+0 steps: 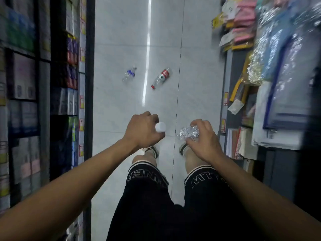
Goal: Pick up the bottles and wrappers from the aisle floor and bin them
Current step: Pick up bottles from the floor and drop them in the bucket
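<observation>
Two empty plastic bottles lie on the white tiled aisle floor ahead of me: one with a blue label [129, 74] to the left, one with a red label and red cap [161, 78] to its right. My left hand [141, 130] grips a bottle whose white cap [160, 126] sticks out past my fingers; the rest of that bottle is hidden. My right hand [202, 139] holds a crumpled clear wrapper [188, 133]. Both hands hover above my feet, well short of the floor bottles.
Dark shelving [52, 94] with boxed goods lines the left side of the narrow aisle. Shelves [271, 84] with packaged goods and hanging packets crowd the right. My legs and shoes [152, 151] stand on the floor below my hands. No bin is in view.
</observation>
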{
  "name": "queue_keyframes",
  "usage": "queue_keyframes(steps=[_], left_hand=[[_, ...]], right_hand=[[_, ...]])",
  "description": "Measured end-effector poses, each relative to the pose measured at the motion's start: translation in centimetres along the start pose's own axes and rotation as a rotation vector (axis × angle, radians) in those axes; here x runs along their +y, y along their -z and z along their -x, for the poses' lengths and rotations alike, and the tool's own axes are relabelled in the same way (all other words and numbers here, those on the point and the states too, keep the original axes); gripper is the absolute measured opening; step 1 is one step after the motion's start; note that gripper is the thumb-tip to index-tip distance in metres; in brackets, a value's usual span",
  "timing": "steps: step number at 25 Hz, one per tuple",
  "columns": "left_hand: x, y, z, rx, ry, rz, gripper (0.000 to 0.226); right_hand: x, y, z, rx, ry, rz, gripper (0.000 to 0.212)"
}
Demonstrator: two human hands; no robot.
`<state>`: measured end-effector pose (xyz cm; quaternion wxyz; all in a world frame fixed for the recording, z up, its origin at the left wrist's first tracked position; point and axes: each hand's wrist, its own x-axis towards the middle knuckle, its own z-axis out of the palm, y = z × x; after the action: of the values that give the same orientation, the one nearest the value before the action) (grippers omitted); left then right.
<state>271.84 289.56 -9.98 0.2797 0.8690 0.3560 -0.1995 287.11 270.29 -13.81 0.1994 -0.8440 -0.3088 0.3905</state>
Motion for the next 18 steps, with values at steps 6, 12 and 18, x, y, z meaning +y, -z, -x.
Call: queue_keyframes(steps=[6,12,18], left_hand=[[0.1,6.4,5.9,0.121,-0.157,-0.043,0.036],[-3.2,8.9,8.9,-0.019,-0.335,-0.223,0.033],[-3.4,8.5,11.4,-0.201,-0.4,-0.325,0.036]], right_hand=[[-4.7,2.7,7.9,0.154,-0.081,-0.002,0.047],[-6.9,-3.5,16.2,0.347,-0.308,-0.157,0.046],[-7.9,-9.6,25.0,0.473,-0.519,-0.414,0.047]])
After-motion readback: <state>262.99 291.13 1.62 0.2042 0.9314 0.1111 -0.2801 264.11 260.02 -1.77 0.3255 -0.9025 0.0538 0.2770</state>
